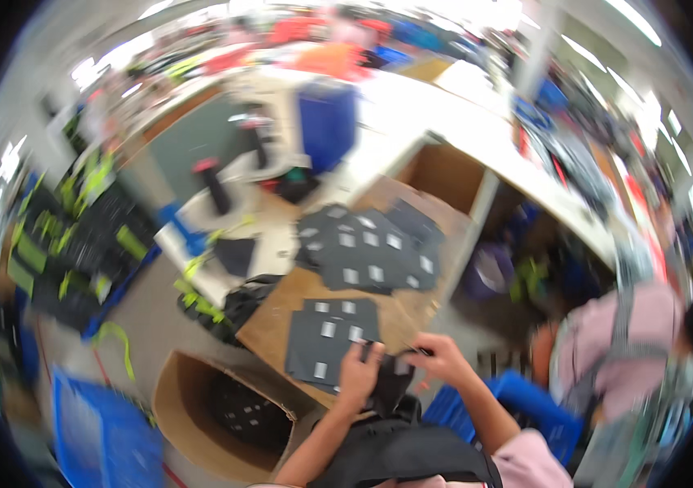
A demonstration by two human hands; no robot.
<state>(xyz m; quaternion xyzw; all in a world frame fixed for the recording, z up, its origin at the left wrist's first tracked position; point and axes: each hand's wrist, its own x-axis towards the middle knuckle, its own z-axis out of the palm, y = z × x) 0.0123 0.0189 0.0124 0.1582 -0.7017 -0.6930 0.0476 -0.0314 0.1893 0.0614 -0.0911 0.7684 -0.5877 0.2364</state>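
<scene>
At the near edge of a brown board table (273,313), my left hand (359,376) is closed on a dark fabric piece (391,389) that hangs toward my lap. Just to its right, my right hand (442,358) pinches a small dark thing, too blurred to name, close to the fabric's upper edge. Beside my left hand lies a stack of dark grey panels (304,346) with small white patches. A larger, spread pile of similar panels (363,248) covers the table's far part.
An open cardboard box (180,407) with dark pieces inside stands left of my legs, beside a blue crate (102,435). Another blue crate (538,407) is at my right. A person in pink (619,350) sits beyond it. Ahead are a sewing machine (237,195) and a white table (391,114).
</scene>
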